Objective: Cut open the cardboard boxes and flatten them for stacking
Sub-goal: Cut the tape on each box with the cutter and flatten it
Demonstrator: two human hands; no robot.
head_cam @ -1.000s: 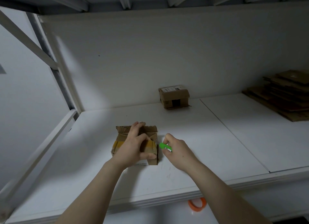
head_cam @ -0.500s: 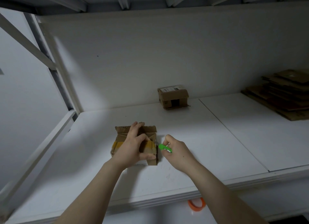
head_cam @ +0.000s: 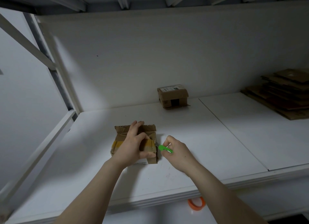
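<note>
A: We list the largest first: white shelf (head_cam: 209, 148), bearing our landmark, the taped box (head_cam: 119, 137). Next, flattened stack (head_cam: 282, 95), far right of the box; second box (head_cam: 173, 96), beyond it.

B: And our hands?

A: The left hand (head_cam: 133, 144) grips the box top, thumb at its right edge. The right hand (head_cam: 178, 152), just right of the box, pinches the green cutter (head_cam: 163, 148), long axis pointing left at that edge; contact we cannot tell.
</note>
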